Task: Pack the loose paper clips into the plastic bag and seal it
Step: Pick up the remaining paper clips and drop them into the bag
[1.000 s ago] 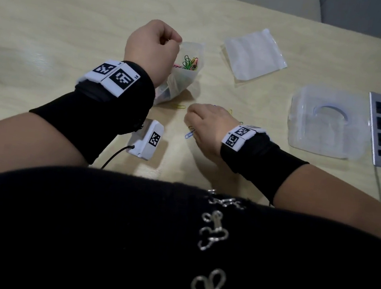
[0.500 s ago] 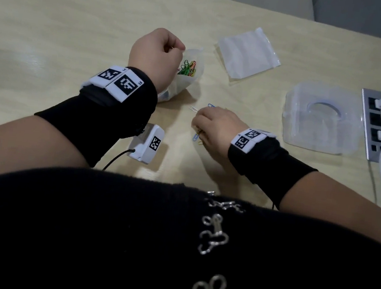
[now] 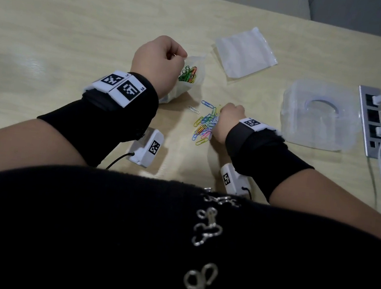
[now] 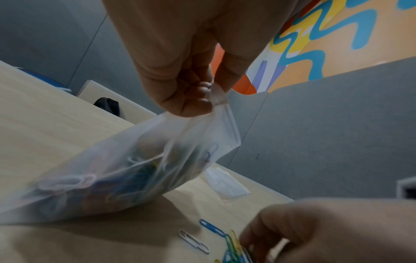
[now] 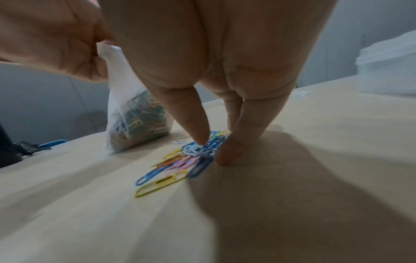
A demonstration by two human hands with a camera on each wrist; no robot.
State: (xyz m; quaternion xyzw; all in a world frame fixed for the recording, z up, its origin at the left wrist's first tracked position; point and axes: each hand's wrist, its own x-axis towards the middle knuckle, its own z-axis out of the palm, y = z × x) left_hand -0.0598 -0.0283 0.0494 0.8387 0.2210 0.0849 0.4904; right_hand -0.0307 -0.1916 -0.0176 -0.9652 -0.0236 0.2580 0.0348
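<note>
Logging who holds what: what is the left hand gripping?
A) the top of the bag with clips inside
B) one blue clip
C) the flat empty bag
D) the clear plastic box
A: the left hand pinches the top edge of the plastic bag, which holds coloured paper clips.

The counter (image 3: 55, 33) is pale wood-grain, smooth with a soft sheen. The plastic bag (image 3: 183, 91) is thin, cloudy, crinkled film. Beside the bag, the paper clips (image 3: 204, 127) wear a glossy coloured coating. Right of the bag, a plastic box (image 3: 316, 135) looks frosted. The wristbands (image 3: 125, 122) are matt black cloth.
</note>
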